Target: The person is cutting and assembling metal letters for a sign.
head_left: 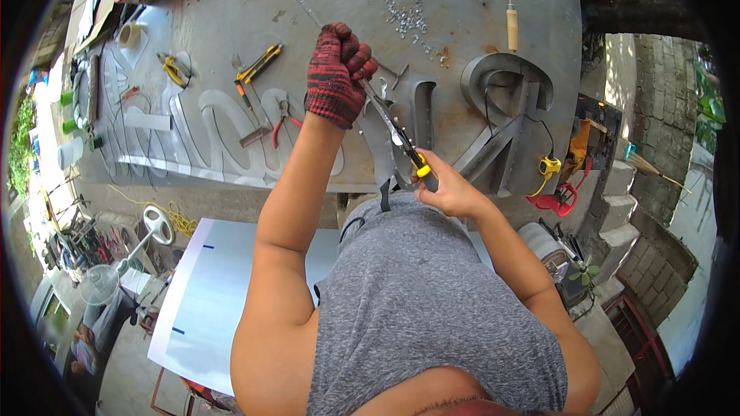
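My left hand (336, 73), in a red-and-black knit glove, is closed on a thin pale metal strip (300, 2) that sticks out above and below the fist. My bare right hand (445, 191) grips black-and-yellow metal snips (408, 148), whose jaws are at the strip's lower part; whether they touch it is unclear. Beneath them on the grey metal table (247, 11) lie large metal letter shapes (493, 69). Red-handled pliers (285, 125), yellow pliers (173, 69) and a yellow-black knife (260, 63) lie left of my left arm. Small metal bits (401, 8) are scattered beyond.
A yellow tape measure (549, 168) hangs near the table's right edge, beside a toolbox (590, 139) and concrete steps (620, 204). A white board (200, 300) is below at left, near a fan (99, 283), yellow cable (179, 222) and another person (83, 347).
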A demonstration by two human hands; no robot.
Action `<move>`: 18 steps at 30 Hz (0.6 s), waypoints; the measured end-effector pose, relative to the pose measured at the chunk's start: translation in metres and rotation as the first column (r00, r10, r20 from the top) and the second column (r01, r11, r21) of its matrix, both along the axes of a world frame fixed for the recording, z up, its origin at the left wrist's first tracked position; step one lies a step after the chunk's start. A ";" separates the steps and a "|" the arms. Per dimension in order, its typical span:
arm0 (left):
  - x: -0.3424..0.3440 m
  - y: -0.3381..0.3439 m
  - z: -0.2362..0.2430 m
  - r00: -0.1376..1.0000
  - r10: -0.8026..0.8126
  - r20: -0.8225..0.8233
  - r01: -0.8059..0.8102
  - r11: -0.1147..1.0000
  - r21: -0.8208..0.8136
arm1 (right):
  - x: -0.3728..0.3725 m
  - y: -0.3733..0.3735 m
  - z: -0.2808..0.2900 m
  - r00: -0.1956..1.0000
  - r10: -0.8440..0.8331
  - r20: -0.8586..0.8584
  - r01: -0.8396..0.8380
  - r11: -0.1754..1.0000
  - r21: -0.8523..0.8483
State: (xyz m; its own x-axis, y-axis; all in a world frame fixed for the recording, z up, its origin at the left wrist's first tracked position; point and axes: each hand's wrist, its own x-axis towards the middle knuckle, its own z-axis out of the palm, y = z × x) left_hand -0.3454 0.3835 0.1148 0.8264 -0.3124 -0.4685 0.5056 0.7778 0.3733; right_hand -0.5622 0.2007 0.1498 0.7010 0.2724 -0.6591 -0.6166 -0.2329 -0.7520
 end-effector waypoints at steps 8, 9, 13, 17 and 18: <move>0.191 -0.034 -0.064 0.940 0.338 -0.036 -0.338 0.941 0.024 | -0.003 -0.050 -0.011 0.964 -0.216 -0.158 0.232 0.969 0.091; 0.222 -0.030 -0.086 0.938 0.346 0.001 -0.346 0.938 0.029 | -0.003 -0.054 -0.012 0.960 -0.225 -0.169 0.242 0.966 0.087; 0.313 -0.071 -0.138 0.867 0.491 -0.084 -0.492 0.870 0.009 | 0.001 -0.067 -0.027 0.941 -0.263 -0.213 0.294 0.948 0.127; 0.353 -0.128 -0.203 0.809 0.576 -0.117 -0.586 0.806 -0.079 | 0.012 -0.070 -0.036 0.935 -0.252 -0.249 0.298 0.939 0.170; 0.363 -0.135 -0.219 0.815 0.569 -0.111 -0.579 0.803 -0.139 | 0.010 -0.070 -0.041 0.930 -0.251 -0.267 0.306 0.934 0.187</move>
State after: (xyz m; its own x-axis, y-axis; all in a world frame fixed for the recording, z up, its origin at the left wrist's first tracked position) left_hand 0.0172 0.2488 -0.1038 0.8497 0.1360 -0.5094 -0.0346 0.9785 0.2035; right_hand -0.5518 0.1310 0.1091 0.6017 0.2467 -0.7597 -0.7974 0.1293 -0.5895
